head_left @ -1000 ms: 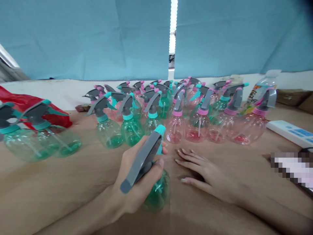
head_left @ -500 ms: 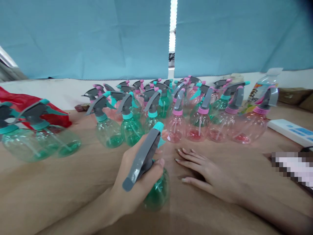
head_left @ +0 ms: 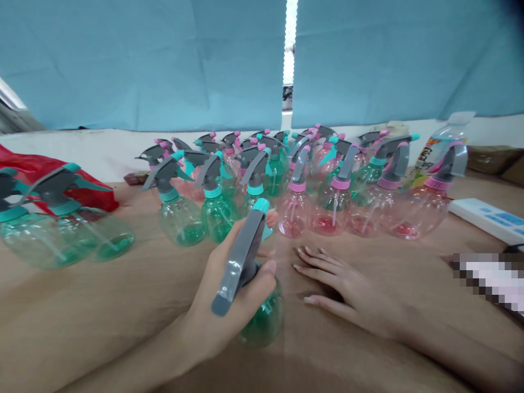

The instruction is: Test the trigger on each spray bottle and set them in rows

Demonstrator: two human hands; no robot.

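Note:
My left hand (head_left: 229,284) is wrapped round the neck of a green spray bottle (head_left: 264,322), just under its grey trigger head with a turquoise nozzle. The nozzle points away from me, and part of the bottle is hidden by my fingers. Palm down on the table (head_left: 139,316), my right hand (head_left: 339,281) lies with its fingers spread, holding nothing. Ahead of both hands stand a green spray bottle (head_left: 219,215) with a turquoise collar and a pink spray bottle (head_left: 293,215) with a pink collar, among several more of both colours.
Two green spray bottles (head_left: 110,234) stand apart at the left, before a red plastic bag (head_left: 94,194). At the right are a clear drink bottle (head_left: 444,139), a white power strip (head_left: 487,218) and a pixelated dark-edged object (head_left: 491,284). Blue cloth (head_left: 143,65) hangs behind.
The held spray bottle's head has tilted slightly, its rear end shifting a little right and its nozzle a little up and left. My right hand stays where it was.

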